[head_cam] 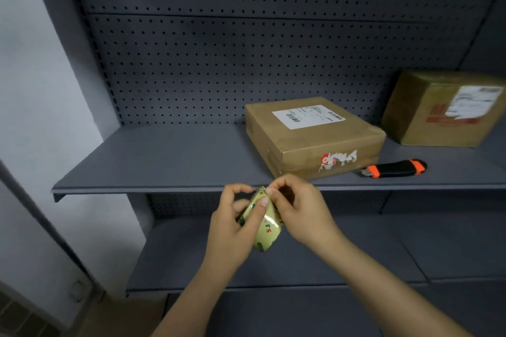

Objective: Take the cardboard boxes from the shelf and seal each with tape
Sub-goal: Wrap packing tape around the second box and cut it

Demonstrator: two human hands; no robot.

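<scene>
Left hand (232,227) grips the tape (267,230) below the shelf (164,156) edge; right hand (298,210) fingers (284,180) pinch its end, which could split or re-stick if peeled askew. Near box (315,139), far box (443,109) sit on the shelf

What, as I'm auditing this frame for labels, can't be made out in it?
Head view:
tape roll: left hand and right hand cover it; free end unclear.
flat box label: print too small.
right box: cut off by frame edge, blurred.
utility knife: blade state too small to tell.
</scene>
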